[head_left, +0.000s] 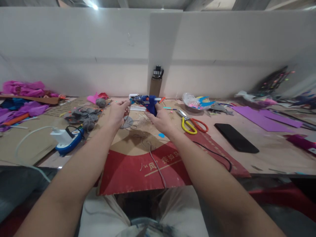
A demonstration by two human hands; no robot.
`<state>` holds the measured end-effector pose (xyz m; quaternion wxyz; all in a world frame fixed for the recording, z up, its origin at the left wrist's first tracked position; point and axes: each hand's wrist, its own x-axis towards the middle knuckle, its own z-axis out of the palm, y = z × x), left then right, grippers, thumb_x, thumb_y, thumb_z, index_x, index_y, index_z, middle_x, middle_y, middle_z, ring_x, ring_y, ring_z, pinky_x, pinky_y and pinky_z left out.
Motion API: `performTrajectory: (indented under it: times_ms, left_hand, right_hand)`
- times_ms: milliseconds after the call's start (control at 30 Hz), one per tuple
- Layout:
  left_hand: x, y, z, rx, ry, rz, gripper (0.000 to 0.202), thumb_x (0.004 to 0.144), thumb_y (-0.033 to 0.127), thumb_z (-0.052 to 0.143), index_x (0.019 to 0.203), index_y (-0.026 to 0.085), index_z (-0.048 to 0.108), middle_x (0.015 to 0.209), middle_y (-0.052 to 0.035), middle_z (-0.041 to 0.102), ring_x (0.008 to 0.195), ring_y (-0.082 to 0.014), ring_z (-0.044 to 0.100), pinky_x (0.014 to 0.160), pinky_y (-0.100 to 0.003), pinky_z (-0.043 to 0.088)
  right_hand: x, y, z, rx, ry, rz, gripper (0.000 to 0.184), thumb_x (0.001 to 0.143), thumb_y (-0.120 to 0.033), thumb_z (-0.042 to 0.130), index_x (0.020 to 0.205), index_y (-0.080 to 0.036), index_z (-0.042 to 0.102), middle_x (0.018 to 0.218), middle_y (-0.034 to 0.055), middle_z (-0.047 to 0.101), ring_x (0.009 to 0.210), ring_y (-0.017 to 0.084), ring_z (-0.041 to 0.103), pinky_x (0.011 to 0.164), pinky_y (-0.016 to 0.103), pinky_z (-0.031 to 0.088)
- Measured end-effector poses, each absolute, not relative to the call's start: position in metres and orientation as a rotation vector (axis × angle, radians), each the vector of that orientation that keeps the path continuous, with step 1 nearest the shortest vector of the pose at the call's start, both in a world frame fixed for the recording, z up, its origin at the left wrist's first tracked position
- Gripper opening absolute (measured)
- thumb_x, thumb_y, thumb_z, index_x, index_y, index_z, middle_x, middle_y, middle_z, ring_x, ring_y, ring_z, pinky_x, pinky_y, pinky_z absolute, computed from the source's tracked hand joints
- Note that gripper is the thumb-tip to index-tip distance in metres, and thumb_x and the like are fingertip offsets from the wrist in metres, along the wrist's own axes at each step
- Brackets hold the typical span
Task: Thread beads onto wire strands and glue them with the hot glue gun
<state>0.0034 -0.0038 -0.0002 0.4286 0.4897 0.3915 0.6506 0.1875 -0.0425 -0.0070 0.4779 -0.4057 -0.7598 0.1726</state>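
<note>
My right hand (161,120) is wrapped round the handle of a blue glue gun (148,101), held above the table with its nozzle pointing left. My left hand (118,112) is closed in a pinch right at the nozzle tip, with a thin grey wire or thread hanging from the fingers. Below the left hand lies a small grey disc (127,122) on a red and tan cardboard sheet (138,164). A black cord (217,154) trails across the cardboard to the right of my right arm.
Scissors with yellow and red handles (191,124) and a black phone (235,137) lie right of my hands. A bottle (156,81) stands at the back wall. Grey pompoms (86,119), a blue power strip with a white charger (67,140) and pink paper (23,89) sit left; purple sheets (264,119) right.
</note>
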Motion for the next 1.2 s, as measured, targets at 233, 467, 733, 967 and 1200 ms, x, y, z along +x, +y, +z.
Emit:
performTrajectory:
  times_ms: [233, 467, 733, 967, 1200]
  left_hand:
    - [0.0038, -0.0030, -0.0018, 1.290, 1.017, 1.649, 0.012, 0.063, 0.023, 0.066, 0.060, 0.014, 0.057, 0.048, 0.0043, 0.041, 0.039, -0.0041, 0.031, 0.037, -0.017, 0.019]
    - [0.0045, -0.0021, -0.0032, 1.354, 1.043, 1.643, 0.013, 0.062, 0.023, 0.064, 0.057, 0.015, 0.056, 0.047, 0.0047, 0.039, 0.039, -0.0046, 0.031, 0.038, -0.018, 0.020]
    - [0.0024, -0.0009, -0.0040, 1.360, 1.086, 1.685, 0.011, 0.063, 0.024, 0.064, 0.060, 0.015, 0.058, 0.047, 0.0043, 0.041, 0.039, -0.0046, 0.031, 0.037, -0.017, 0.019]
    - [0.0059, -0.0047, -0.0004, 1.295, 1.155, 1.681, 0.011, 0.062, 0.021, 0.064, 0.057, 0.016, 0.055, 0.046, 0.0040, 0.042, 0.038, -0.0052, 0.033, 0.037, -0.018, 0.021]
    - [0.0050, -0.0049, -0.0003, 1.343, 1.139, 1.695, 0.011, 0.063, 0.022, 0.063, 0.057, 0.016, 0.055, 0.045, 0.0042, 0.041, 0.038, -0.0053, 0.032, 0.036, -0.018, 0.020]
  right_hand:
    - [0.1864, -0.0433, -0.0070, -0.998, -1.874, 0.410, 0.034, 0.083, -0.030, 0.048, 0.115, -0.020, 0.051, 0.101, 0.0059, 0.063, 0.091, 0.020, 0.057, 0.086, 0.036, 0.043]
    - [0.1855, -0.0405, -0.0100, -1.008, -1.908, 0.350, 0.040, 0.084, -0.030, 0.047, 0.123, -0.022, 0.047, 0.103, 0.0073, 0.062, 0.098, 0.022, 0.056, 0.090, 0.037, 0.042]
    - [0.1862, -0.0412, -0.0093, -0.991, -1.889, 0.345, 0.043, 0.083, -0.029, 0.048, 0.126, -0.022, 0.045, 0.107, 0.0075, 0.062, 0.096, 0.022, 0.057, 0.090, 0.037, 0.042]
    - [0.1852, -0.0408, -0.0108, -0.986, -1.901, 0.357, 0.043, 0.084, -0.028, 0.048, 0.126, -0.024, 0.045, 0.110, 0.0068, 0.061, 0.100, 0.021, 0.056, 0.093, 0.036, 0.041]
    - [0.1851, -0.0408, -0.0118, -0.987, -1.886, 0.357, 0.042, 0.084, -0.029, 0.049, 0.126, -0.025, 0.046, 0.106, 0.0058, 0.062, 0.096, 0.020, 0.057, 0.089, 0.035, 0.043]
